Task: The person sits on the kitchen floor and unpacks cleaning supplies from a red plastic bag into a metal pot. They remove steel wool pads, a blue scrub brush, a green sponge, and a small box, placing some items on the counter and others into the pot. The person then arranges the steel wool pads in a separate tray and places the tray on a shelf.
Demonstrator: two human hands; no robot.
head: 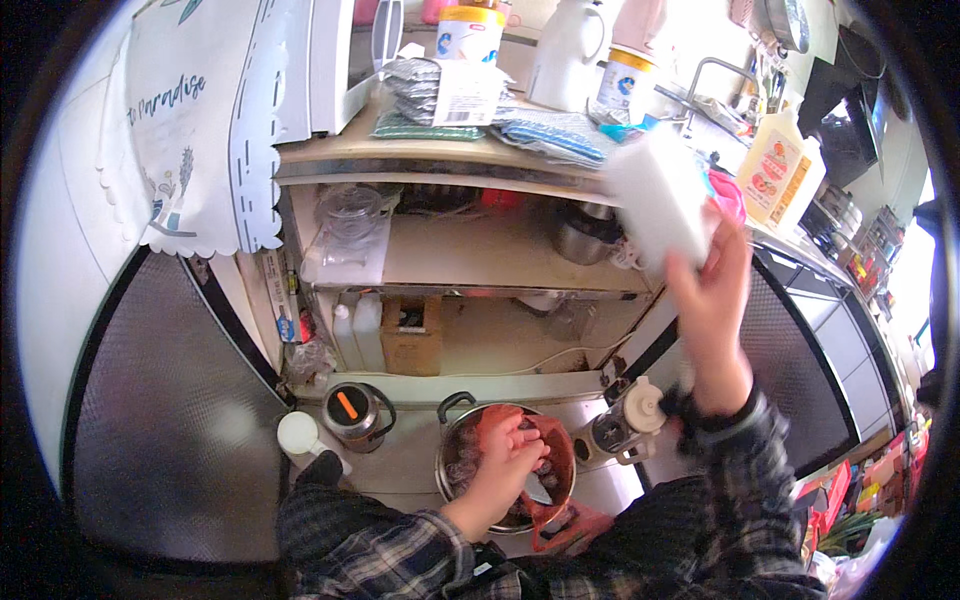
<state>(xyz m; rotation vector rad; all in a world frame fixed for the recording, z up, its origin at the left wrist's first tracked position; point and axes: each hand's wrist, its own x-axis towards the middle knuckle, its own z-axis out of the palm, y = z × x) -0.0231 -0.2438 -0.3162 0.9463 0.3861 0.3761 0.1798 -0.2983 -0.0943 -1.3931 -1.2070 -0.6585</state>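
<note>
My right hand (pixel 712 300) is raised at the right end of the countertop, its fingers closed on a white block-shaped object (pixel 660 191) that is blurred by motion. My left hand (pixel 502 461) hovers over a steel pot (pixel 442 480) on the floor, fingers loosely curled; no held thing shows in it. Inside the pot lie a red plastic bag (pixel 555 442) and several clear, glassy-looking items, partly hidden by the hand. Part of the bag hangs over the pot's near rim.
A steel kettle (pixel 360 420) and a white lidded container (pixel 300 435) stand left of the pot, a beige-lidded jug (pixel 626 420) right. Open cabinet doors (pixel 180 420) flank the shelves. The countertop (pixel 352 142) holds foil-like packs (pixel 409 90), a white jug (pixel 562 60) and large bottles (pixel 772 165).
</note>
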